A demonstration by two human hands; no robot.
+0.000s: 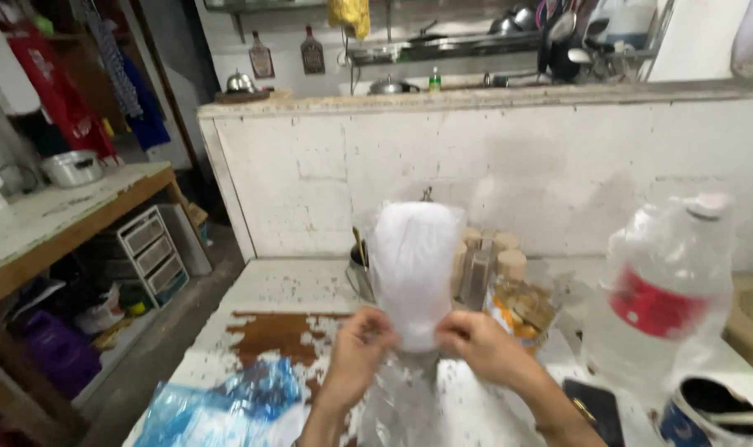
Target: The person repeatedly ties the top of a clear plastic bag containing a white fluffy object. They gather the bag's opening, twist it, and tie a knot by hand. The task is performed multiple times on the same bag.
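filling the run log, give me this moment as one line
left hand: pinching clear plastic bag | right hand: pinching same bag | bag: raised over table

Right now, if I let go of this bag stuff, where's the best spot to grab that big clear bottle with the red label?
Grip the big clear bottle around the body at or just above the red label, coming from its left side with your right hand, probably. It seems to stand upright at the table's right edge, and a dark mug sits in front of its base, so a low approach looks crowded.
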